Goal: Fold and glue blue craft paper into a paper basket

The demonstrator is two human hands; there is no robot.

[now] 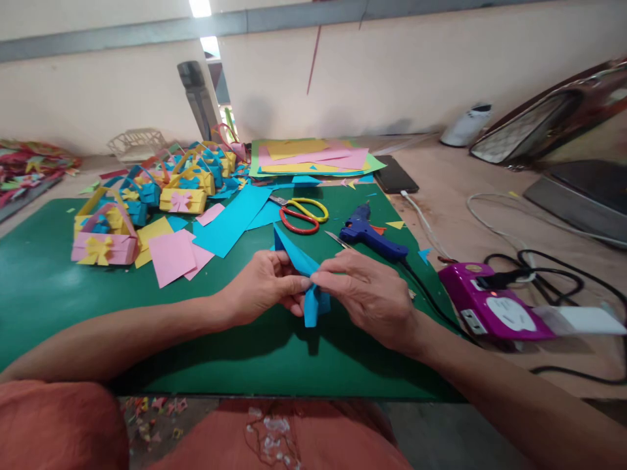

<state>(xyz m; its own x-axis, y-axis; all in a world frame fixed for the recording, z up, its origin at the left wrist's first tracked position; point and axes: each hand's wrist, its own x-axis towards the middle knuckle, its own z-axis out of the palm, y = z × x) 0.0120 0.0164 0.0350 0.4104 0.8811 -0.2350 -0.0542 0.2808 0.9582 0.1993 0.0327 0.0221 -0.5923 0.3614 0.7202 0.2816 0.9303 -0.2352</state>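
Observation:
A folded piece of blue paper (pixel 300 256) is held up over the green mat (pixel 215 352), between both my hands. My left hand (pixel 262 284) pinches it from the left, thumb on top and fingers beneath. From the right, my right hand (pixel 369 294) presses thumb and fingertips on the same fold, close to the left thumb. One end of the paper points up and away; the other hangs below my fingers. Beyond my hands lie scissors (pixel 306 215) with red and yellow handles. A blue glue gun (pixel 372 234) lies to the right, with a pointed blade (pixel 337 240) by it.
Small paper baskets (pixel 182 201) with bows stand in rows at the left. Pink sheets (pixel 171 256) and blue strips (pixel 235 219) lie nearer. A stack of coloured paper (pixel 313 156), a phone (pixel 396 175) and a purple power strip (pixel 490 307) with cables sit farther back and right.

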